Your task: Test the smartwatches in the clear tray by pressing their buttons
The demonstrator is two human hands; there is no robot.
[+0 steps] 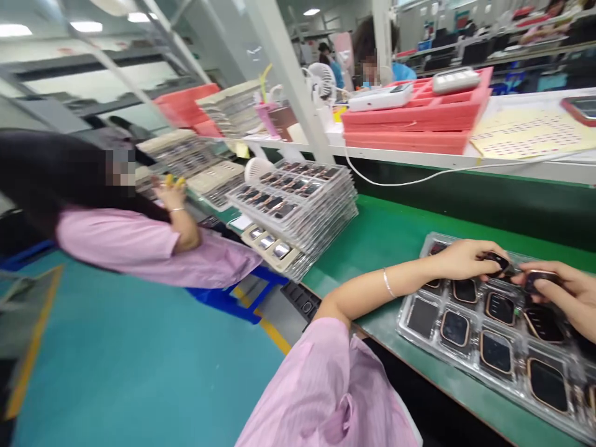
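Observation:
On the green bench lies a clear plastic tray with several square, gold-rimmed smartwatch cases in its pockets, such as one smartwatch case at the near side. Over the tray's far side, my left hand pinches a dark smartwatch case between thumb and fingers. Just to its right, my right hand grips another smartwatch case, thumb on its face. The two held cases are close together; whether they touch I cannot tell.
Left of the tray stands a tall stack of filled clear trays. Above the bench, a shelf carries red foam trays and a white cable hanging down. A co-worker in a pink sleeve sits at the left, near a blue stool.

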